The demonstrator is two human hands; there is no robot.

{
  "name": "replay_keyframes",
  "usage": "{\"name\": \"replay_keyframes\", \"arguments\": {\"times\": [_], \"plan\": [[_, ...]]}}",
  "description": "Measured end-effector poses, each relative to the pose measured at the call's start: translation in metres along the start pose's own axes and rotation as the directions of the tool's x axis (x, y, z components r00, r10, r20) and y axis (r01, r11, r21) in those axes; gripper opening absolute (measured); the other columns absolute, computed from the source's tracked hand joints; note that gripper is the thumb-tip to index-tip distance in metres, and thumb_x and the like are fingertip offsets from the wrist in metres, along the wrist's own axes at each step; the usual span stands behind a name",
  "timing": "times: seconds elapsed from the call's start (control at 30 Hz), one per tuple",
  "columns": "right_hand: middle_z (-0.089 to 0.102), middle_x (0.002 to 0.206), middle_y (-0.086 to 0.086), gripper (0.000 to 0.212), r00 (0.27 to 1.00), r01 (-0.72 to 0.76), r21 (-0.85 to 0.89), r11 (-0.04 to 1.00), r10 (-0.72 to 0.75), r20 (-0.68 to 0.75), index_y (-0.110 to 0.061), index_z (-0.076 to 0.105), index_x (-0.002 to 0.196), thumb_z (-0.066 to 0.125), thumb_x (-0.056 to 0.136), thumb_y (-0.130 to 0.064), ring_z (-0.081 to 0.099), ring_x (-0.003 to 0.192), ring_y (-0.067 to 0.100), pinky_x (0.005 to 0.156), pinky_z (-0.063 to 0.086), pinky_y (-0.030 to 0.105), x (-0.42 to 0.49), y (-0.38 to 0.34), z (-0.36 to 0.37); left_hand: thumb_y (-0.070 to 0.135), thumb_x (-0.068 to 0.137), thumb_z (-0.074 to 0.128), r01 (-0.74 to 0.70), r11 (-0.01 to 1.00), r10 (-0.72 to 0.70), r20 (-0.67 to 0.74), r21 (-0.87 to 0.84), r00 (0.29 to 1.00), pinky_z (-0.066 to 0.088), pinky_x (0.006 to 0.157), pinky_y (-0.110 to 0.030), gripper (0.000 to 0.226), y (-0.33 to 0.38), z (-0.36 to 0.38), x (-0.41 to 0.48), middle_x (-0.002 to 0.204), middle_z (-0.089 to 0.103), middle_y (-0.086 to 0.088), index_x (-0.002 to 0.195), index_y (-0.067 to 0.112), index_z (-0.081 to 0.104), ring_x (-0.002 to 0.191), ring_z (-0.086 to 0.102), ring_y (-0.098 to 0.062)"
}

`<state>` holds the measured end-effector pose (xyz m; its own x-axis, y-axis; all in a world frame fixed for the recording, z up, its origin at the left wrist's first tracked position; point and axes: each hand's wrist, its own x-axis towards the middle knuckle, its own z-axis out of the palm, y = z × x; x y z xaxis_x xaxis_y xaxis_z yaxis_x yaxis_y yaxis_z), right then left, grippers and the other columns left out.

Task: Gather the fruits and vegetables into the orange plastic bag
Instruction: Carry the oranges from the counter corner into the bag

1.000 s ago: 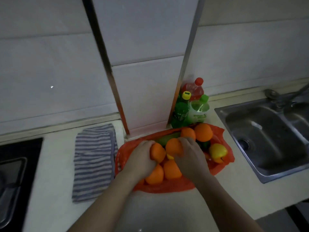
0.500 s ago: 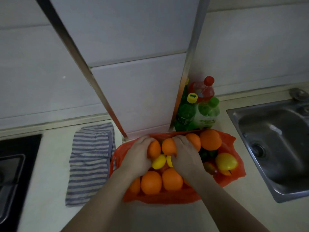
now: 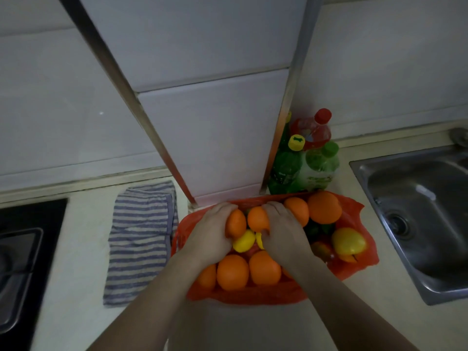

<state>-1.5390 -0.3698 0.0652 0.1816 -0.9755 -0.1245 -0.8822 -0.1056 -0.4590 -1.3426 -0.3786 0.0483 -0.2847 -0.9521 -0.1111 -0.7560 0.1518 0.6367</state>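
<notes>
Far left, a black hob (image 3: 22, 249) set into the tabletop (image 3: 83, 274), then a striped cloth (image 3: 141, 239) lying flat just beside the orange plastic bag (image 3: 354, 216). Bag spread open and flat at the foot of the tiled pillar (image 3: 215, 138), long axis running left to right along the wall. No telling which way its mouth points, the middle being buried under fruit. Left hand (image 3: 210, 236) at the bag's far left, grip curled over the left orange (image 3: 236, 222). Right hand (image 3: 286, 234) just beside it, grip curled round the right orange (image 3: 257, 219), the two fruits almost touching. Against a second ago, both hands now farther out, up at the bag's far rim instead of mid-pile, with a lemon (image 3: 244, 241) uncovered between them. Probably the pile being drawn together, the bag's edges not yet lifted. Nearer, a row of loose oranges (image 3: 233, 272). Right of the hands, two more oranges (image 3: 324, 207) and a yellow fruit (image 3: 348, 241), all on the plastic. Beyond them, bottles (image 3: 304, 160) by the wall. Far right, a steel sink (image 3: 417, 219).
</notes>
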Motion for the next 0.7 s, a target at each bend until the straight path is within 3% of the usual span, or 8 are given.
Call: {"name": "replay_keyframes", "arguments": {"times": [0.23, 0.43, 0.7], "plan": [[0.032, 0.150, 0.006, 0.062, 0.999, -0.015, -0.015, 1.000, 0.016, 0.044, -0.013, 0.031, 0.146, 0.056, 0.089, -0.015, 0.030, 0.136, 0.025, 0.112, 0.024, 0.031, -0.006, 0.000, 0.000, 0.011, 0.071, 0.067, 0.012, 1.000, -0.012, 0.001, 0.021, 1.000, 0.027, 0.112, -0.027, 0.077, 0.002, -0.002, -0.002, 0.147, 0.042, -0.003, 0.143, 0.018, 0.041, 0.136, 0.037, -0.018], [0.030, 0.151, 0.007, 0.064, 0.999, -0.007, -0.066, 0.998, 0.010, 0.041, -0.012, 0.029, 0.147, 0.056, 0.089, -0.018, 0.027, 0.138, 0.024, 0.113, 0.020, 0.029, -0.011, -0.005, -0.007, 0.011, 0.071, 0.068, -0.001, 1.000, 0.000, 0.016, 0.029, 1.000, 0.029, 0.114, -0.032, 0.078, 0.006, -0.007, -0.005, 0.147, 0.042, -0.004, 0.144, 0.017, 0.040, 0.136, 0.037, -0.019], [0.028, 0.152, 0.008, 0.063, 1.000, 0.005, -0.194, 0.981, -0.004, 0.005, -0.011, 0.027, 0.148, 0.050, 0.093, -0.030, 0.024, 0.139, 0.025, 0.112, 0.025, 0.032, -0.028, -0.021, -0.023, 0.016, 0.074, 0.068, -0.050, 0.998, 0.051, -0.006, 0.039, 0.999, 0.033, 0.110, -0.031, 0.072, 0.015, -0.026, -0.022, 0.142, 0.047, -0.003, 0.142, 0.016, 0.043, 0.131, 0.042, -0.019]]}}
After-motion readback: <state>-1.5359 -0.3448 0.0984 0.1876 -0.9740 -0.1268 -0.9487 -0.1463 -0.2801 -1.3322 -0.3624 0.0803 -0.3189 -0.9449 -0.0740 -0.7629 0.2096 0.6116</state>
